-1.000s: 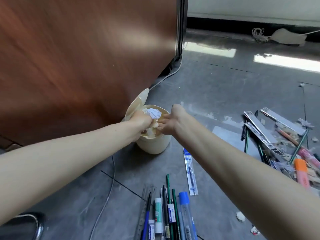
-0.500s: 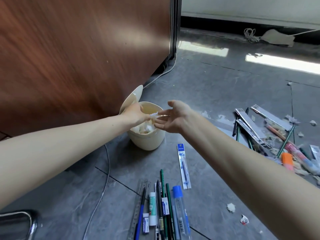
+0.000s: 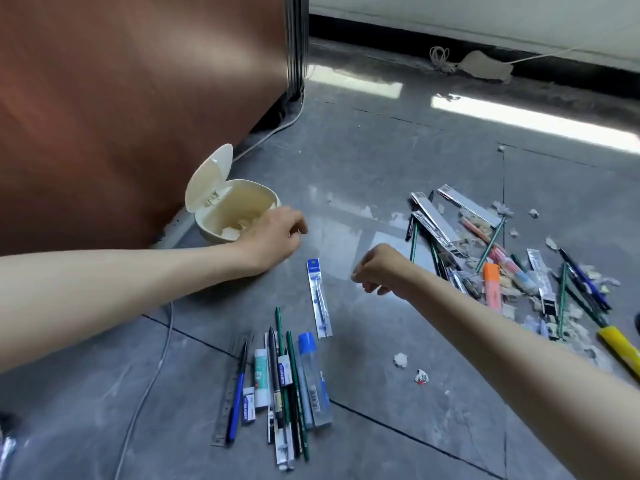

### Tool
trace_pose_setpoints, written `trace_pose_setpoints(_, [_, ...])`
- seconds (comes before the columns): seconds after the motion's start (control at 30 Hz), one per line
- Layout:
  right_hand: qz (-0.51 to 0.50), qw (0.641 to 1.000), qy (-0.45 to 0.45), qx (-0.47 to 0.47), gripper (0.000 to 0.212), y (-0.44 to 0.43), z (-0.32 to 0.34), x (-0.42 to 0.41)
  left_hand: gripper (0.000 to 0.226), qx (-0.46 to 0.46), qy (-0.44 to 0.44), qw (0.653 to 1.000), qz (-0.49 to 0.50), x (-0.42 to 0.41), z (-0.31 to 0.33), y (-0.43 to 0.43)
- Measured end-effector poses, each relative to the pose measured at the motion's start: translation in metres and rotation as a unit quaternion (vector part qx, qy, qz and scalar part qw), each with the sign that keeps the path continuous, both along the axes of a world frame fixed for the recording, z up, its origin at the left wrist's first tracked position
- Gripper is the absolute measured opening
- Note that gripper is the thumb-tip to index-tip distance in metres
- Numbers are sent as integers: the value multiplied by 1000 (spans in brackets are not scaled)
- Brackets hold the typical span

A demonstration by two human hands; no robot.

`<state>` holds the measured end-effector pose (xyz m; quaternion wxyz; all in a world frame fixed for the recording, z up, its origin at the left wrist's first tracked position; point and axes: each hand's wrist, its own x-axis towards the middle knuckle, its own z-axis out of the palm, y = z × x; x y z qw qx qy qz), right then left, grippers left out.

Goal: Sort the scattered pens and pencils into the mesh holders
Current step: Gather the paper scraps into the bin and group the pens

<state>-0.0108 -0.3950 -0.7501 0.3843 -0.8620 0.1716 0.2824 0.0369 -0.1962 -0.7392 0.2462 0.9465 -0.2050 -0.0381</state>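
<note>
**A:** Looking from the biggest thing down: the grey tiled floor (image 3: 363, 161) carries two separate lots of stationery, and no mesh holder shows anywhere in view. That is the main risk, I'd judge; with nowhere visible to put them, pens may simply get shuffled about.

**B:** And the messy heap of pens, pencils and torn silver wrappers (image 3: 491, 258) on the right?

**A:** It's mixed with paper scraps and shavings, so a handful could carry rubbish along with it. The neater row of pens, green pencils and a clear ruler (image 3: 277, 386) lies near the bottom, with a blue packaged pen refill (image 3: 318, 299) just above it.

**B:** The small cream plastic bin with its flip lid up (image 3: 225, 206)?

**A:** Open, scraps inside. The left hand (image 3: 273, 237) sits just beside its rim, fingers loosely curled, holding nothing I can see; a careless pull back could tip the bin. The right hand (image 3: 381, 271) hovers above the floor between the refill and the heap, curled; whether it holds some small scrap, I cannot tell.

**B:** Versus a second ago?

**A:** Both hands were then pressing paper into the bin; now they've drawn back toward the pens.
</note>
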Motion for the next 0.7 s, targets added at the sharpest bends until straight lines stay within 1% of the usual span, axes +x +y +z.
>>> trace_pose_setpoints(0.07, [48, 994, 36, -87, 16, -25, -17, -28, 18, 32, 46, 996, -74, -21, -19, -24])
trace_pose_setpoints(0.1, [64, 989, 50, -120, 12, -36, -25, -42, 18, 51, 74, 990, -112, -32, -29, -36])
trace_pose_setpoints(0.17, [83, 980, 62, -168, 2, -52, -38, -67, 20, 91, 119, 973, -173, -51, -49, -57])
trace_pose_setpoints(0.2, [88, 976, 66, -188, 3, -60, -45, -79, 21, 111, 134, 965, -196, -58, -58, -66])
trace_pose_setpoints(0.23, [89, 972, 71, -205, 7, -67, -50, -91, 22, 128, 147, 957, -217, -64, -66, -76])
trace_pose_setpoints(0.27, [83, 971, 77, -212, 17, -74, -56, -102, 24, 141, 156, 950, -232, -70, -73, -86])
trace_pose_setpoints(0.33, [56, 975, 81, -201, 41, -85, -66, -122, 29, 160, 170, 938, -256, -79, -83, -109])
trace_pose_setpoints(0.37, [40, 978, 76, -191, 51, -88, -70, -129, 31, 166, 172, 933, -269, -83, -86, -120])
trace_pose_setpoints(0.4, [25, 981, 68, -183, 55, -90, -75, -135, 32, 172, 169, 928, -283, -88, -89, -132])
trace_pose_setpoints(0.47, [2, 984, 44, -173, 50, -88, -83, -142, 32, 184, 159, 919, -310, -97, -95, -150])
trace_pose_setpoints(0.57, [-50, 988, 11, -144, 27, -84, -93, -147, 28, 209, 146, 907, -334, -105, -104, -169])
trace_pose_setpoints(0.63, [-69, 988, -2, -137, 21, -83, -98, -150, 27, 225, 139, 906, -330, -106, -108, -176])
trace_pose_setpoints(0.7, [-79, 988, -7, -135, 18, -82, -101, -150, 24, 230, 149, 906, -323, -104, -112, -179])
